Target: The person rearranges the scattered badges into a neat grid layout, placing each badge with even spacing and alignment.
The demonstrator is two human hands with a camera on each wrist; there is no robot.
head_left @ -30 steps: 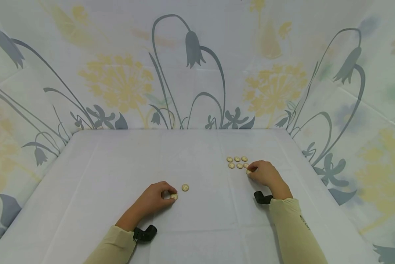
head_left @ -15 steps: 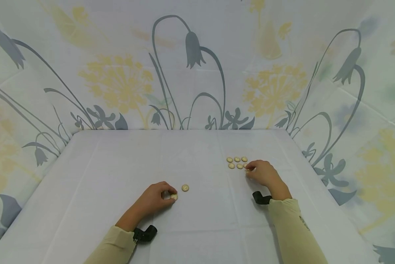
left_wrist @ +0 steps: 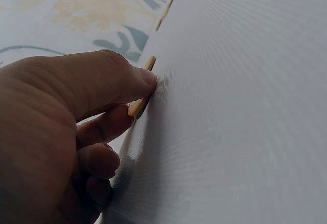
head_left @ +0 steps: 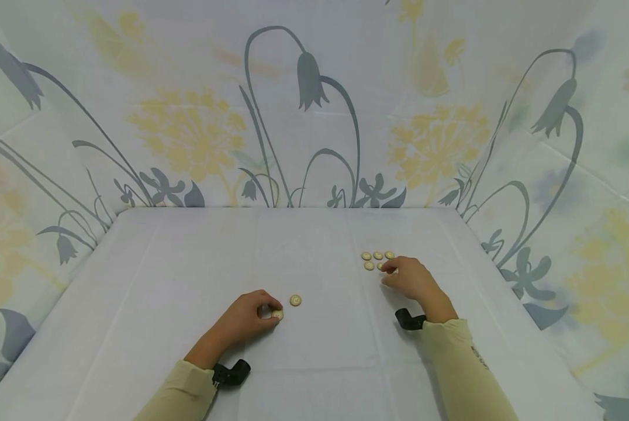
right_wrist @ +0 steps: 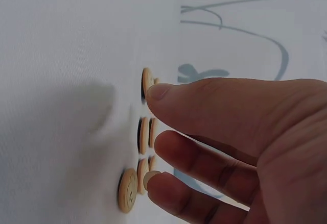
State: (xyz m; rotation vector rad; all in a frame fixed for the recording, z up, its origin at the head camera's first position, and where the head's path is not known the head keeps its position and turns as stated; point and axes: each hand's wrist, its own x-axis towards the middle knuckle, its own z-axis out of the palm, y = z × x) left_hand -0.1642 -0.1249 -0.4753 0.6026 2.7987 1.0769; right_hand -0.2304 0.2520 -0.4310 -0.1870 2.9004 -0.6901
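Note:
My left hand (head_left: 251, 314) pinches a round wooden disc (head_left: 277, 314) between thumb and index finger, low over the white cloth. In the left wrist view this disc (left_wrist: 137, 107) is tilted, its lower edge near the surface. Another disc (head_left: 296, 300) lies just beyond it. My right hand (head_left: 411, 283) hovers over the near side of a disc group, thumb and fingers parted, nothing between them. Discs stand in rows there, such as one in the far row (head_left: 378, 255) and one in the near row (head_left: 369, 266). The right wrist view shows a separate marked disc (right_wrist: 127, 190) beside the rows; the hand hides it from the head view.
A white cloth (head_left: 325, 362) with fold creases covers the table. Flower-printed curtains (head_left: 188, 128) stand at its back and sides. Black wrist cameras sit under the left forearm (head_left: 169, 392) and the right forearm (head_left: 467, 368).
My right hand has let go of the disc at the near right of the group and slid left along the rows. The left hand stays in place with its disc.

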